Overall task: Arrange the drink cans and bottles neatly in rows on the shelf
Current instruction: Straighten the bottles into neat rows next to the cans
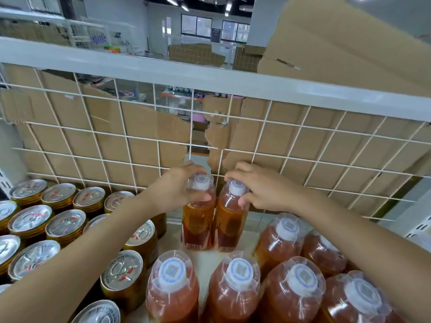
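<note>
Two orange tea bottles with white caps stand side by side at the back of the shelf, close to the wire grid. My left hand point(180, 186) grips the neck of the left bottle point(198, 220). My right hand point(258, 186) grips the neck of the right bottle point(229, 222). Both stand upright and touch each other. Several more of the same bottles point(235, 290) stand in front and to the right. Gold cans with silver lids point(66, 224) fill the shelf's left side in rows.
A white wire grid point(130, 159) backed with torn cardboard closes the shelf's rear, under a white rail point(210, 78). The pale shelf floor point(205, 259) shows between the held bottles and the front ones. A cardboard box point(338, 43) leans at top right.
</note>
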Motion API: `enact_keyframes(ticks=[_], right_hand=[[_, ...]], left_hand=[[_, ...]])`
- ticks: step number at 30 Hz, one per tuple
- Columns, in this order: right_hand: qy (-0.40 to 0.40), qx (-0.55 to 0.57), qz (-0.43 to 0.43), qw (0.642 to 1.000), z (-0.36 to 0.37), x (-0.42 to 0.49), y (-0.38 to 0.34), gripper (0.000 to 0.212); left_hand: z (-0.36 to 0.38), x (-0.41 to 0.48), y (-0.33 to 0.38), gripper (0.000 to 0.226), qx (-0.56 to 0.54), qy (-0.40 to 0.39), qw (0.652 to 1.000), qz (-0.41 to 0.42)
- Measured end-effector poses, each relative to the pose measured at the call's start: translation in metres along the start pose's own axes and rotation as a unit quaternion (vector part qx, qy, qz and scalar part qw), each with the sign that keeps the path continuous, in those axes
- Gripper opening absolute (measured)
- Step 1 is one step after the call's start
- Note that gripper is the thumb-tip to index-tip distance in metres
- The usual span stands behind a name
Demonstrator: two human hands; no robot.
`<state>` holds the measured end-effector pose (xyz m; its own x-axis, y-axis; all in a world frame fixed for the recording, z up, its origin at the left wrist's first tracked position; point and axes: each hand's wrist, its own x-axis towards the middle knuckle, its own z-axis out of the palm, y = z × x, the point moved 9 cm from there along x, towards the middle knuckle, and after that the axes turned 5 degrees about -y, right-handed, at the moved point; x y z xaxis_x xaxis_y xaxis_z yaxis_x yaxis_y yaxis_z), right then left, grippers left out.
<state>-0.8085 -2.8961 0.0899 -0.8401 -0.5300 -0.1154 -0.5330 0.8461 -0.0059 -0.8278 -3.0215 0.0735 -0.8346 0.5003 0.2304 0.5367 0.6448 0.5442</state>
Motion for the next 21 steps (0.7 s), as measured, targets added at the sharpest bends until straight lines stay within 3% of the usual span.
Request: enact_keyframes(ticks=[7, 12, 16, 19, 21], right_hand=[[-0.023, 0.003, -0.062, 0.998, -0.001, -0.003, -0.003, 0.056], [-0.025, 0.073, -0.049, 0.996, 0.001, -0.01, 0.005, 0.054], [0.032, 0.048, 0.002, 0.998, 0.001, -0.012, 0.013, 0.058], [0.044, 0.037, 0.007, 0.998, 0.0, -0.011, 0.012, 0.055], [0.034, 0.039, 0.001, 0.999, -0.002, -0.012, 0.01, 0.053]], left_hand=[[0.002, 0.001, 0.005, 0.053, -0.029, -0.003, 0.999, 0.016], [0.005, -0.001, 0.004, 0.054, -0.12, -0.026, 0.992, -0.003], [0.006, -0.002, 0.002, 0.07, -0.026, 0.002, 0.998, -0.051], [0.003, -0.003, 0.003, 0.063, 0.031, 0.043, 0.994, -0.092], [0.004, -0.001, 0.007, 0.055, 0.016, 0.036, 0.997, -0.072]])
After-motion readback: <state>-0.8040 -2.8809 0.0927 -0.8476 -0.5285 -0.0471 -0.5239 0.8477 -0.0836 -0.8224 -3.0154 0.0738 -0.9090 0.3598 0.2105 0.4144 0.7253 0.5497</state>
